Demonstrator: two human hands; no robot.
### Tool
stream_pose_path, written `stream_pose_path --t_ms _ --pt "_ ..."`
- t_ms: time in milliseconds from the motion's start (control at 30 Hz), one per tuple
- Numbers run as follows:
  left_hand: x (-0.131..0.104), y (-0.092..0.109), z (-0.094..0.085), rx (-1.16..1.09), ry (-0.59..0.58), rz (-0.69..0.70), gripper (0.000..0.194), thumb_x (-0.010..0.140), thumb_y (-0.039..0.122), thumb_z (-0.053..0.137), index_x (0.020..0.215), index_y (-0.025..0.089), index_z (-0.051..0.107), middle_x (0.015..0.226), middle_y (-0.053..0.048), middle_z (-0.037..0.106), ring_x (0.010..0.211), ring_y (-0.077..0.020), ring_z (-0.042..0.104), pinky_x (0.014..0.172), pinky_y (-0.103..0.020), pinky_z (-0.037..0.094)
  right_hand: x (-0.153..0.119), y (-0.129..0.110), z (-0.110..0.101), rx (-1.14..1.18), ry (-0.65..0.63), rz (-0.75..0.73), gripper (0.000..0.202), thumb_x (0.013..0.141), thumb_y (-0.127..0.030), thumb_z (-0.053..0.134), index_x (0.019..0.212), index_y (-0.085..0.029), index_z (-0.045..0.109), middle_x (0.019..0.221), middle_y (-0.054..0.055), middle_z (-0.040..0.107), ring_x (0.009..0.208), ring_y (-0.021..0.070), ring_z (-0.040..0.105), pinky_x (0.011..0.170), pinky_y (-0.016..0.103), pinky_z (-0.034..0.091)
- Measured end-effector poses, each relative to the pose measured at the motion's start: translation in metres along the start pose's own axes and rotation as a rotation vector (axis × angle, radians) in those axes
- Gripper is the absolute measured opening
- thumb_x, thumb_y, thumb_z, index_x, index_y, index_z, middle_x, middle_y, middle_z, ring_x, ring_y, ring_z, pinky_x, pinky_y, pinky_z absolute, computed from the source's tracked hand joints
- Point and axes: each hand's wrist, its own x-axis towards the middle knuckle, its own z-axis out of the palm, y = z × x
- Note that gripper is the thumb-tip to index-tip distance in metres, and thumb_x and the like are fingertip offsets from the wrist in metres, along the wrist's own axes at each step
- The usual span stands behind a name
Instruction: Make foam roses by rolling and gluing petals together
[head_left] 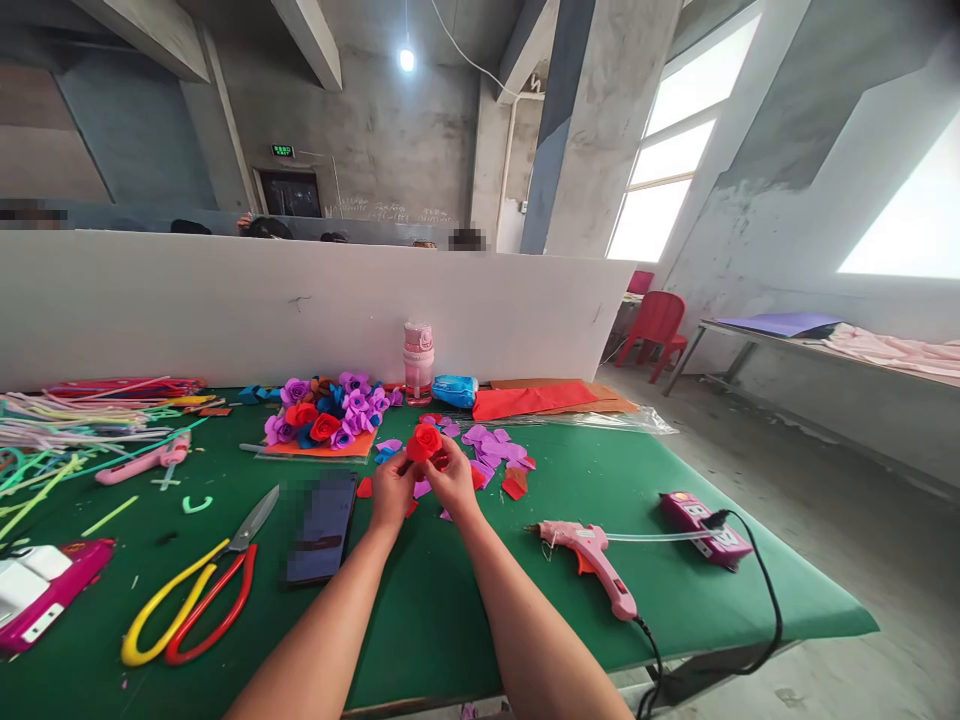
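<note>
Between both hands, above the green table point(435, 640), is a red paper rose point(424, 442). My left hand point(393, 486) pinches it from the left and below, and my right hand point(453, 474) closes on its right side. Purple petals point(491, 445) lie scattered behind and beside the hands, with a few red and blue pieces among them. A pile of finished purple, red and blue flowers point(330, 405) rests on orange sheets to the left. The phone point(322, 530) lies left of my left forearm.
Yellow-and-red scissors point(206, 600) lie at the left, near thin coloured sticks point(82, 420). At the right, a pink glue gun point(592, 560) and its cord lie by a power strip point(705, 530). A pink bottle point(418, 365) stands before a white partition point(300, 310).
</note>
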Motion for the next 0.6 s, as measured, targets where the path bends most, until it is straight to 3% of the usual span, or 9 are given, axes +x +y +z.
stream_pose_path --t_ms 100,267,600 --pt "0.001 -0.002 0.000 -0.001 0.000 0.009 0.013 0.069 0.028 0.062 0.062 0.019 0.070 0.049 0.002 0.058 0.049 -0.0127 0.049 0.049 -0.023 0.037 0.000 -0.001 0.000 0.099 -0.032 0.054 0.033 0.072 -0.025 0.058 0.105 -0.019 0.059 0.086 0.002 0.062 0.061 0.0126 0.058 0.056 0.024 0.051" --pt "0.001 -0.004 0.001 -0.014 -0.012 0.013 0.013 0.068 0.023 0.057 0.064 0.019 0.069 0.053 0.002 0.059 0.051 -0.0134 0.053 0.051 -0.023 0.040 0.000 -0.008 0.000 0.161 0.004 0.030 0.035 0.068 -0.020 0.058 0.103 -0.020 0.060 0.089 0.002 0.064 0.069 0.0143 0.059 0.058 0.023 0.051" --pt "0.001 -0.001 0.000 -0.002 -0.047 -0.004 0.013 0.068 0.024 0.057 0.059 0.017 0.063 0.050 0.003 0.055 0.051 -0.0117 0.048 0.051 -0.021 0.036 0.001 -0.011 -0.005 0.303 -0.094 0.058 0.032 0.068 -0.023 0.065 0.099 -0.020 0.061 0.081 0.000 0.066 0.057 0.0117 0.056 0.052 0.023 0.049"
